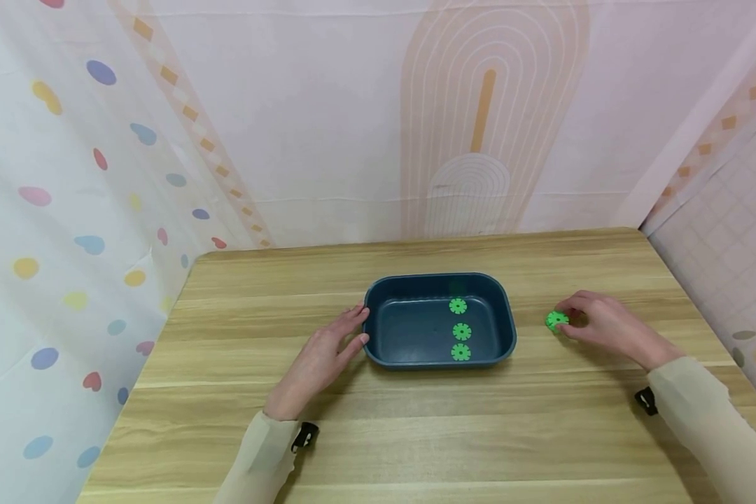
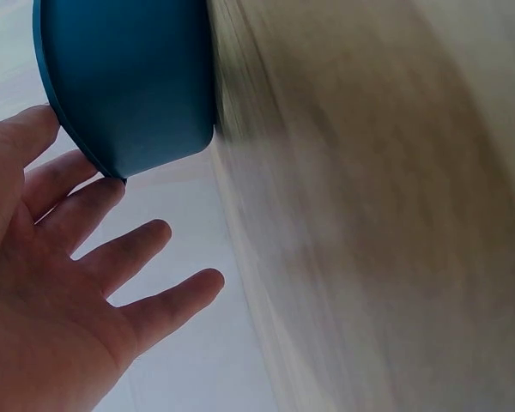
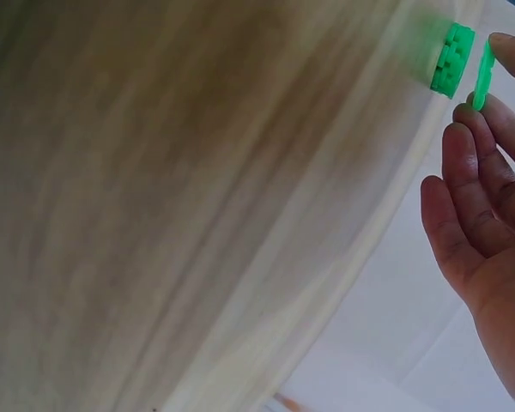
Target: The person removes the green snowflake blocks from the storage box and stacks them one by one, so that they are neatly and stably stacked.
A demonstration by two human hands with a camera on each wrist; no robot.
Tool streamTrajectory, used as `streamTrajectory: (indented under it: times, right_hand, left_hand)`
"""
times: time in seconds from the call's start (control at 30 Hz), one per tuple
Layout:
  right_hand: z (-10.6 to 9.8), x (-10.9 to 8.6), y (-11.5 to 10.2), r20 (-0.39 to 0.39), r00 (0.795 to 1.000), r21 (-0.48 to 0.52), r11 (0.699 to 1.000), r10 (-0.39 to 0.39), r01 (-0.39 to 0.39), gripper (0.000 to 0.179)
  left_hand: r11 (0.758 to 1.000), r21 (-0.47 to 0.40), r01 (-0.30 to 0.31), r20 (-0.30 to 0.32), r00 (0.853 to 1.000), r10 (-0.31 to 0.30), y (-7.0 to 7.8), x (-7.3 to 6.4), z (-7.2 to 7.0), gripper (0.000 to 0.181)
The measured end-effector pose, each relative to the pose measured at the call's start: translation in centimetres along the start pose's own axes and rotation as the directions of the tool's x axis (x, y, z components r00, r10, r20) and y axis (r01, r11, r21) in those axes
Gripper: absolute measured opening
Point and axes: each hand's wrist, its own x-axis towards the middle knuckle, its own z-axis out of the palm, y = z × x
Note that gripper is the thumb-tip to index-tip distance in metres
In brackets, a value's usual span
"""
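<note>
A dark blue rectangular tray (image 1: 409,365) sits mid-table, with three green notched discs (image 1: 462,332) in a column on the right part of its floor. My left hand (image 1: 318,360) touches the tray's left end; in the left wrist view, thumb and fingertips meet the rim while two other fingers (image 2: 184,300) stretch out free. To the right of the tray, my right hand (image 1: 595,322) pinches one green notched disc (image 3: 484,77) between thumb and fingertips. Just beyond it in the right wrist view is a short stack of similar discs (image 3: 452,60) on the tabletop.
The wood-grain table (image 1: 390,441) ends at a patterned curtain (image 1: 327,140) along the back. More curtain (image 1: 88,294) hangs at the left side. Both sleeves (image 1: 258,455) carry a black wrist strap piece (image 1: 305,437).
</note>
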Motion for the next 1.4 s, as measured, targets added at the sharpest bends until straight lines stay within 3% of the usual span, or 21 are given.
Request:
streamTrajectory:
  times: [1.4]
  right_hand:
    - [0.3, 0.26, 0.22, 0.025, 1.0, 0.004, 1.0, -0.009, 0.009, 0.025]
  left_hand:
    - [1.0, 0.003, -0.012, -0.012, 1.0, 0.012, -0.15, -0.01, 0.14, 0.049]
